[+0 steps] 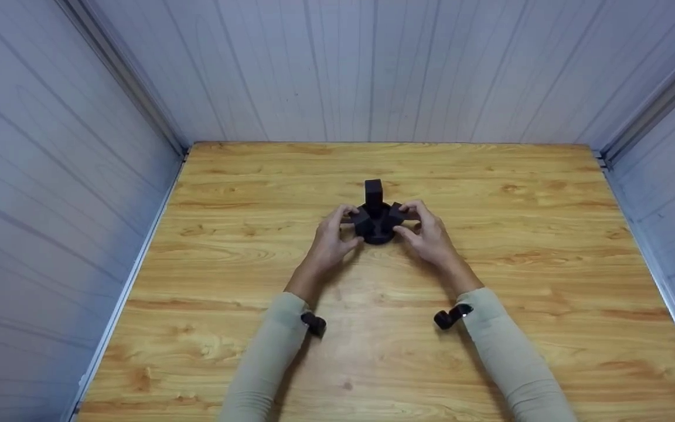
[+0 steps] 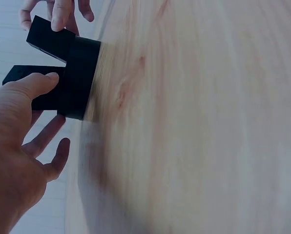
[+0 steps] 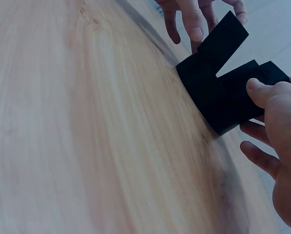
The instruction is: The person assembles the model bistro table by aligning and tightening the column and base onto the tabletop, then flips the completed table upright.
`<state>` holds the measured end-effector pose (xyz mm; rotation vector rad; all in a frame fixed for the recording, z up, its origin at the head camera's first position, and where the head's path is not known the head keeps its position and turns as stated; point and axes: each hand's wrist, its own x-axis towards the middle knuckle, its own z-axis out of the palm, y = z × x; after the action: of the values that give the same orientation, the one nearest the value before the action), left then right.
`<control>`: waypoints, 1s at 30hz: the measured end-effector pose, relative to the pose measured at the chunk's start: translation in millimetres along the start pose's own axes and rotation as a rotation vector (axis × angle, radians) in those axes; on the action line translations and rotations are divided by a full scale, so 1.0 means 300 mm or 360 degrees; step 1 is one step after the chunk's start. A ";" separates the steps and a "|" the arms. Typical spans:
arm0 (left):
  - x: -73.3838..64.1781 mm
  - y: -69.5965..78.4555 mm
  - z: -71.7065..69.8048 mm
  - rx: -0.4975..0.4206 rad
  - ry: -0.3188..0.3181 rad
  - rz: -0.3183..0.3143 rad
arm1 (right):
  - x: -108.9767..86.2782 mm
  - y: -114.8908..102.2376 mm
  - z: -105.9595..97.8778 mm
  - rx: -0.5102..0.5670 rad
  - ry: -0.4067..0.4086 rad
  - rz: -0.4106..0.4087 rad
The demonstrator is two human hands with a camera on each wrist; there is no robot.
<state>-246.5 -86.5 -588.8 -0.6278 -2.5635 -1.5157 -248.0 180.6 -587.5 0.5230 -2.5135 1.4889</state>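
Observation:
A black round base [image 1: 377,239] with three blocky prongs stands on the wooden table, in the middle of the head view. Its rear prong [image 1: 374,192] rises free between the hands. At the left prong [image 1: 363,223], my left hand [image 1: 329,240] grips with thumb in front and fingers curled behind. My right hand [image 1: 431,240] holds the right prong [image 1: 394,215] in the same way. In the left wrist view the left thumb presses on one prong [image 2: 47,96]. The right wrist view shows the right thumb on a prong [image 3: 233,85] above the base.
The wood-grained table [image 1: 197,305] spreads around the black piece. Pale panel walls [image 1: 343,70] close it in at the back and both sides. Small black devices are strapped on both sleeves, one at the left wrist [image 1: 314,323] and one at the right wrist [image 1: 447,318].

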 end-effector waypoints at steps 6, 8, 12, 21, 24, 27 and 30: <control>-0.006 0.000 -0.002 0.0059 0.0029 0.0128 | 0.018 -0.012 -0.013 0.0142 0.0103 0.0023; -0.006 0.001 0.001 0.0078 0.0032 0.0153 | 0.025 -0.014 -0.018 0.0160 0.0120 0.0027; -0.003 0.004 0.007 0.0098 0.0019 0.0171 | 0.033 -0.021 -0.024 0.0210 0.0137 0.0048; 0.010 0.003 0.003 0.0011 -0.0007 0.0077 | 0.018 0.001 -0.040 0.0373 -0.0007 0.0100; 0.014 -0.002 -0.001 -0.0042 -0.0014 0.0007 | 0.001 0.018 -0.040 0.0437 -0.0091 0.0071; 0.019 -0.005 -0.009 -0.0089 -0.0016 -0.0043 | -0.011 0.032 -0.029 0.0456 -0.0130 0.0014; 0.024 -0.009 -0.013 -0.0118 -0.0017 -0.0072 | -0.014 0.036 -0.018 0.0389 -0.0101 0.0001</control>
<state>-254.7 -88.9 -587.0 -0.5918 -2.5564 -1.6325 -248.2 190.9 -594.9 0.6145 -2.3901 1.8194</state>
